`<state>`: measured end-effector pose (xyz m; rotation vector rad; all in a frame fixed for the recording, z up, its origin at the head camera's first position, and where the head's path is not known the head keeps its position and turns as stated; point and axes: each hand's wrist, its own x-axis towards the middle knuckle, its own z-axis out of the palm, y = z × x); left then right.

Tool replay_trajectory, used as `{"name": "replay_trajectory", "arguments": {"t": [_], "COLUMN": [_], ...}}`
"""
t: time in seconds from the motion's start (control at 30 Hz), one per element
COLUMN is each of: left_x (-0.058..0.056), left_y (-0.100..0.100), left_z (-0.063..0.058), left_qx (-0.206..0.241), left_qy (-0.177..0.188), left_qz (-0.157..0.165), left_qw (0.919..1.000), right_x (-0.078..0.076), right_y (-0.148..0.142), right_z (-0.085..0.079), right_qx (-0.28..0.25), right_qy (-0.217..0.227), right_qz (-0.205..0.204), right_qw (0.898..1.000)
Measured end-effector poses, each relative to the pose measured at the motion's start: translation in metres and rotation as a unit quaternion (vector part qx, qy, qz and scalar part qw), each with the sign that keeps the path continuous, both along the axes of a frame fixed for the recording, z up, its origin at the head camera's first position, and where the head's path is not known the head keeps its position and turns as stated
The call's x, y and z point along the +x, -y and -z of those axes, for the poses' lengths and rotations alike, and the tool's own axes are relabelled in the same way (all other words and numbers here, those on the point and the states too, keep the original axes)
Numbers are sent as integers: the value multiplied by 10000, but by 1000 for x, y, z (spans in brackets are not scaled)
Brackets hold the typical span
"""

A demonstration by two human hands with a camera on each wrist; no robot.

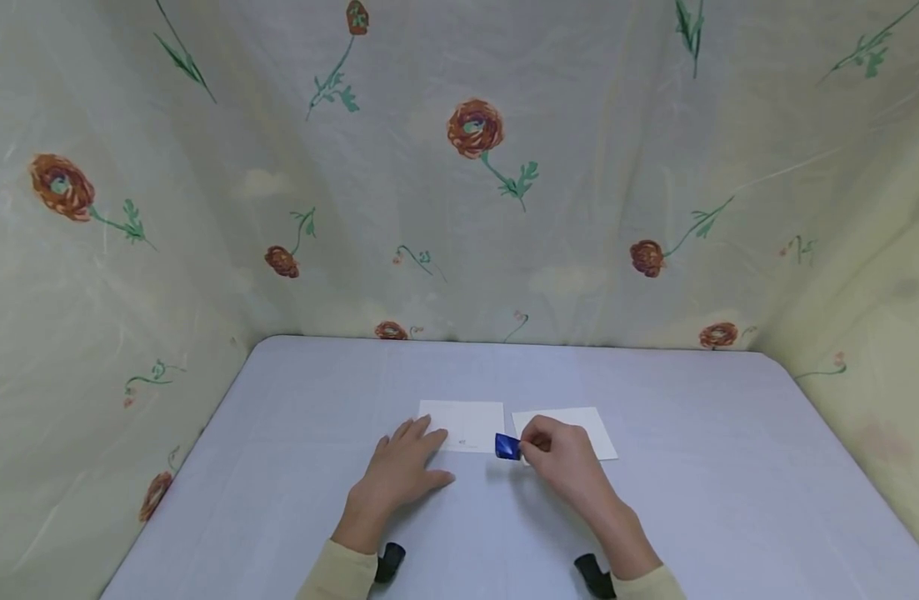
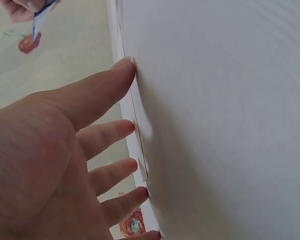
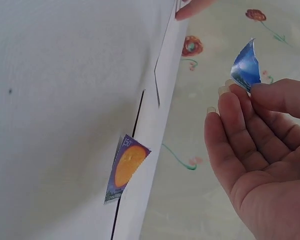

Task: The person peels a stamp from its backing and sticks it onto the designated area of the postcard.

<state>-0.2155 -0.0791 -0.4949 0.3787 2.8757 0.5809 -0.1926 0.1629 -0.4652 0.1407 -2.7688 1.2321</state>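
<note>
Between thumb and fingertips my right hand [image 1: 567, 462] pinches a small blue postage stamp [image 1: 507, 447] by its right edge, held over the gap between two white cards. My left hand [image 1: 405, 468] lies with fingers spread at the left edge of the left white card [image 1: 466, 421], some fingertips over it. In the right wrist view, an orange and purple postage stamp [image 3: 129, 167] marked 150 sits at the edge of the right white card [image 1: 596, 429]. My right hand hides that stamp in the head view and covers part of the right card.
The cards lie on a table [image 1: 317, 392] with a pale cloth. A flower-printed curtain [image 1: 579, 167] stands round its back and sides. Black wrist straps [image 1: 389, 562] show at both cuffs.
</note>
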Motion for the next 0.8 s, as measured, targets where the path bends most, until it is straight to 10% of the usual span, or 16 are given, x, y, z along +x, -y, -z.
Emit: {"name": "replay_trajectory", "arguments": {"t": [0.3, 0.57, 0.8], "left_x": [-2, -6, -6], "left_y": [-3, -7, -8], "left_z": [0, -12, -20], "left_qx": [189, 2055, 2442], "left_qy": [-411, 268, 382], "left_qz": [136, 160, 290], "left_qw": [9989, 9782, 9685], "right_x": [2, 2, 4], "right_y": [0, 2, 3], "right_z": [-3, -6, -7], "right_qx": [-116, -98, -134], "right_qy": [-50, -170, -230], "right_qz": [17, 80, 66], "right_qw": [9999, 9998, 9996]}}
